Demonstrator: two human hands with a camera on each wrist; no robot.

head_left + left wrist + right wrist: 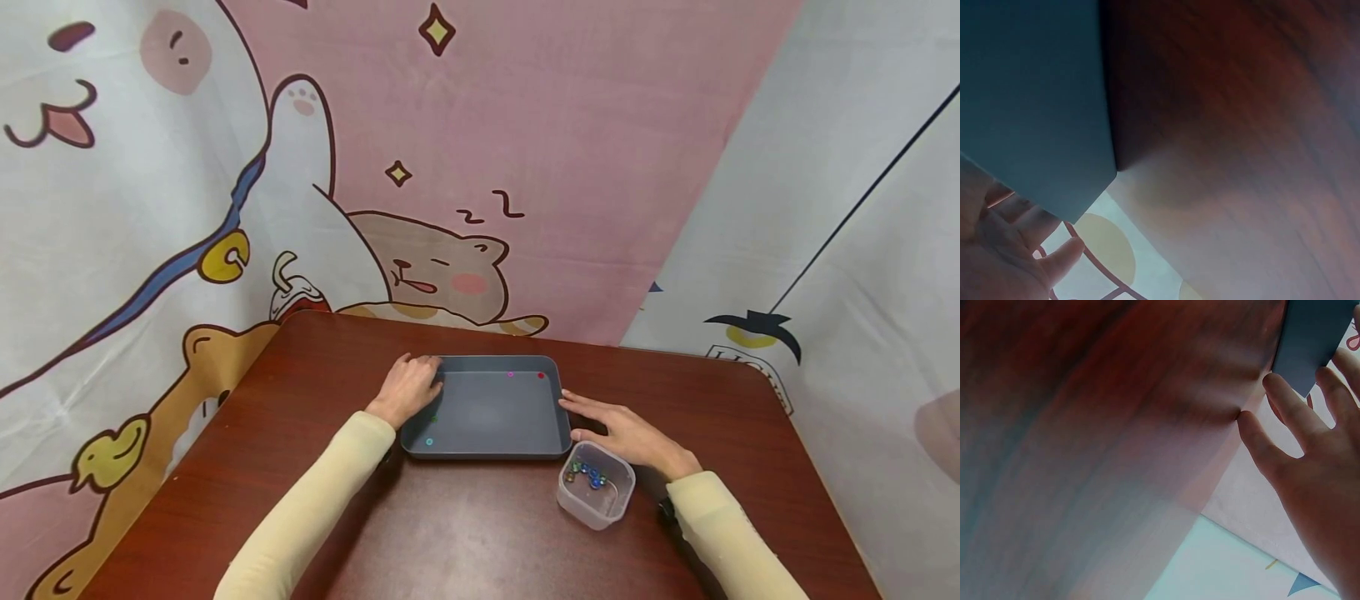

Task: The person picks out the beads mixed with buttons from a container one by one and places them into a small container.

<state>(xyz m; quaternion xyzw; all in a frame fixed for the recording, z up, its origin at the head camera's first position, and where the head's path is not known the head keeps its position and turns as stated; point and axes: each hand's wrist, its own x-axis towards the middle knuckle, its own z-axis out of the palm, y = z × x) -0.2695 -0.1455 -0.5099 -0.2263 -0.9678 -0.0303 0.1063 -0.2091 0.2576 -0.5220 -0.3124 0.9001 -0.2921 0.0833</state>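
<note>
A dark grey rectangular tray (pixel 487 412) lies on the brown table between both hands. My left hand (pixel 406 389) is at its left rim near the back corner, thumb towards the inside. In the left wrist view its loosely bent fingers (pixel 1063 259) show beside the tray's corner. My right hand (pixel 626 429) reaches to the tray's right side with spread, extended fingers, its fingertips right at the wall. Just below that hand stands a clear plastic container (pixel 596 508) holding several glass marbles (pixel 595 480).
Small coloured marks show in the tray: a pink ring (pixel 511 374) and red dot (pixel 541 375) at the back right, a green mark (pixel 434 419) and cyan ring (pixel 429 442) at the front left. A cartoon-printed cloth (pixel 570 167) hangs behind the table (pixel 465 533).
</note>
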